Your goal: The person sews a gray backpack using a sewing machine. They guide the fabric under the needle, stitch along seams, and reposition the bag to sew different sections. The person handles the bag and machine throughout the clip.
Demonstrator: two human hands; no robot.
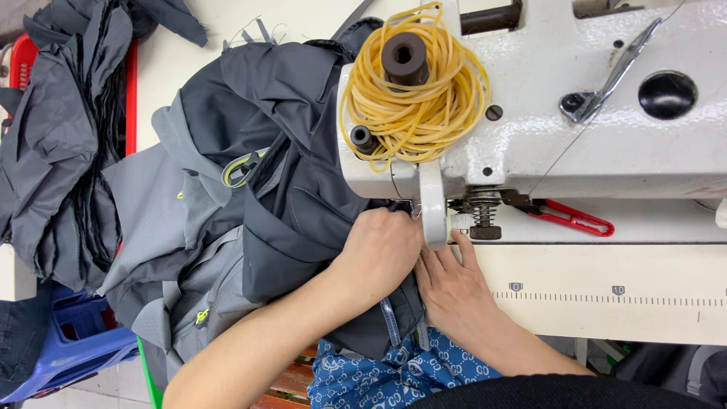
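Note:
A dark grey garment with lighter grey panels lies bunched on the table, left of a white sewing machine. My left hand presses down on the dark fabric just left of the needle area, fingers curled onto the cloth. My right hand lies flat beside it, fingers pointing up toward the presser foot and holding the fabric edge down. The needle itself is hidden behind the machine head.
A bundle of yellow elastic cord is looped over the machine's spool pins. Red-handled snips rest under the machine arm. A pile of dark grey pieces lies at left over a red crate. A blue plastic stool stands lower left.

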